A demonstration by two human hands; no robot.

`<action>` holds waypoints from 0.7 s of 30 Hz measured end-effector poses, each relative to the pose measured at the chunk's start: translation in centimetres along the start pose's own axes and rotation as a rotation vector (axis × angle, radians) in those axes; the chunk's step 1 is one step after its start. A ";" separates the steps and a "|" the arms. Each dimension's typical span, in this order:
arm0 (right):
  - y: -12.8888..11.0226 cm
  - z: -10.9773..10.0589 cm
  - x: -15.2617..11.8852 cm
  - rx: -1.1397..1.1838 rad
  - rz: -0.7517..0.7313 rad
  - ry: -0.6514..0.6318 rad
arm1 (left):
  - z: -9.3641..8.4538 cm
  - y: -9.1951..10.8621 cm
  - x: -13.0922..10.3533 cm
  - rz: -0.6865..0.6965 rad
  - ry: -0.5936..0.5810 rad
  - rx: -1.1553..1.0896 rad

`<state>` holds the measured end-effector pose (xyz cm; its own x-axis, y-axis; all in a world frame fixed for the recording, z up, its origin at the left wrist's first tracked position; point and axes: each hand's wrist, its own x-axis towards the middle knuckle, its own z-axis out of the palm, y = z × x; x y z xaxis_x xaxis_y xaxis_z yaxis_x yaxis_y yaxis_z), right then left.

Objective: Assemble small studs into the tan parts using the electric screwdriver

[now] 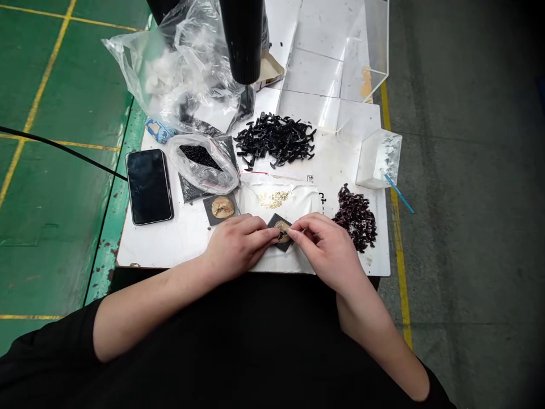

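Observation:
In front of me lies a small dark square pad (pixel 276 219) with a tan round disc (pixel 280 225) on top. A tiny black part (pixel 281 233) sits on that disc. My left hand (pixel 240 244) comes in from the left, its fingertips closed at the edge of the black part and touching the pad. From the right, my right hand (pixel 330 247) pinches thumb and forefinger together over the disc. What the right fingertips hold is too small to make out. Just beyond both hands, small gold rings (pixel 273 199) are spread on a white sheet (pixel 304 200).
Left are a second pad with disc (pixel 222 207), a phone (pixel 149 186) and a bag of black grains (pixel 200 158). Black parts (pixel 276 139) and dark red parts (pixel 356 218) lie heaped. A black tool (pixel 244 45) hangs overhead. A clear box (pixel 378 159) stands right.

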<state>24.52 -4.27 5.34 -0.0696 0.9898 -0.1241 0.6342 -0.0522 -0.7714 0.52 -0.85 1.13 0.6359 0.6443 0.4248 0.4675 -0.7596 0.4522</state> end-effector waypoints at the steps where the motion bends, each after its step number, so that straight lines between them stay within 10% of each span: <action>1: 0.0 0.0 0.0 -0.002 0.005 -0.004 | 0.0 0.0 0.0 0.003 0.000 0.003; 21: 0.6 0.3 -0.2 0.014 -0.031 0.060 | 0.1 0.0 -0.2 -0.025 -0.012 0.011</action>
<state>24.67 -4.50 4.67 -0.0422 0.9971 -0.0630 0.6214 -0.0232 -0.7831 0.50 -0.96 0.97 0.6309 0.6621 0.4043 0.4903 -0.7442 0.4537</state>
